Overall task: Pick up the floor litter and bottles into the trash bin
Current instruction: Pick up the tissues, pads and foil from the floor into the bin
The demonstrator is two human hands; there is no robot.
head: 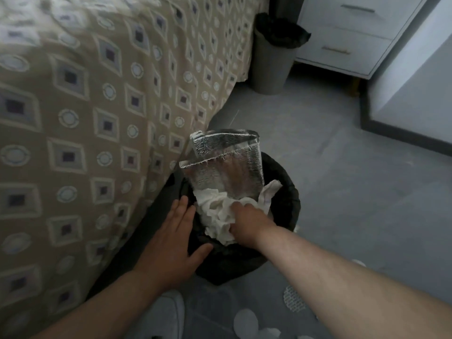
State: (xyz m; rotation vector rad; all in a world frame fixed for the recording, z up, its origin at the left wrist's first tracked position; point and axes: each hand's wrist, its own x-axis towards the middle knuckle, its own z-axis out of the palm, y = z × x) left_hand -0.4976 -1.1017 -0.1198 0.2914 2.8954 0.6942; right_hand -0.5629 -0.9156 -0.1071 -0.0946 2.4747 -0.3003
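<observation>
A trash bin lined with a black bag (286, 204) stands on the floor beside the bed. A silver foil pouch (227, 165) sticks up out of it, with crumpled white paper (215, 211) piled in front of the pouch. My right hand (247, 221) is down in the bin with its fingers curled into the white paper. My left hand (176, 238) lies flat with straight fingers on the bin's left rim.
The bed with a patterned beige cover (97, 118) fills the left side. A second grey bin with a black liner (274, 55) stands at the back next to a white drawer unit (347, 33). White scraps (247, 321) and a dotted piece (293, 298) lie on the grey floor near me.
</observation>
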